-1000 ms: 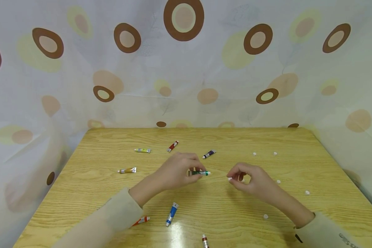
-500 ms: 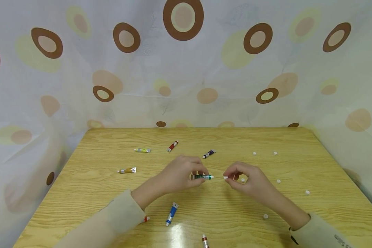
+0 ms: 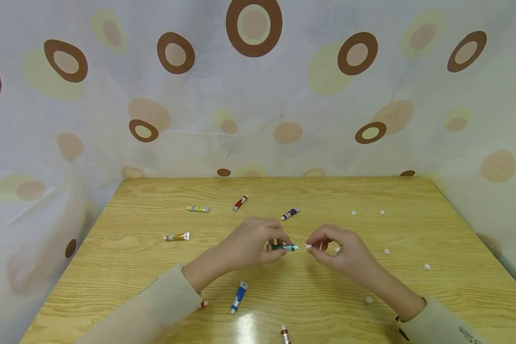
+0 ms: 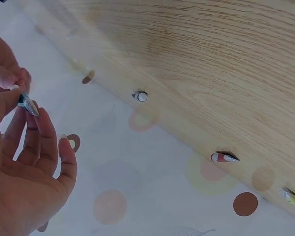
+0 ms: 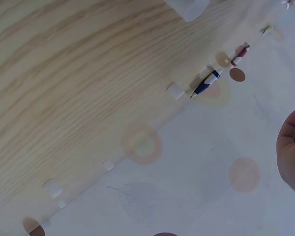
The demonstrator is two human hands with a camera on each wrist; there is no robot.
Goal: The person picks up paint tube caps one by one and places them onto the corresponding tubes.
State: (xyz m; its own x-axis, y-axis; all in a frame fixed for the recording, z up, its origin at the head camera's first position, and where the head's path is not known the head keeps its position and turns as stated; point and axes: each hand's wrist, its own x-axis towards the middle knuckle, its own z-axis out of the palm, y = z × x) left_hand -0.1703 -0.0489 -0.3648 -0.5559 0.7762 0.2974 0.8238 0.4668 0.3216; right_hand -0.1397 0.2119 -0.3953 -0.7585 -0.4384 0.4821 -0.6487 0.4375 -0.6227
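at the left of the head view, on the light wooden table (image 3: pixel 370 196), a small ochre paint tube (image 3: pixel 177 236) lies alone, with a yellow-green paint tube (image 3: pixel 198 209) above it and a red paint tube (image 3: pixel 239 202) further right. low in the frame a red-tipped tube (image 3: pixel 203 304) is mostly hidden behind the cream left sleeve (image 3: pixel 172 296), and beside it lies a blue paint tube (image 3: pixel 239 296); another tube (image 3: pixel 284 335) is cut off by the bottom edge. just left of centre the left hand (image 3: pixel 251 241) grasps a small green paint tube (image 3: pixel 282 247) between thumb and curled fingers, held level above the table, its nozzle pointing right. a dark purple paint tube (image 3: pixel 290 213) lies just above. right of centre the right hand (image 3: pixel 337 248) pinches a tiny white cap (image 3: pixel 308 246) at its fingertips, just beside the nozzle; whether they touch is too small to tell. scattered white caps (image 3: pixel 386 251) dot the table's right side. the right wrist view shows only an edge of that hand.
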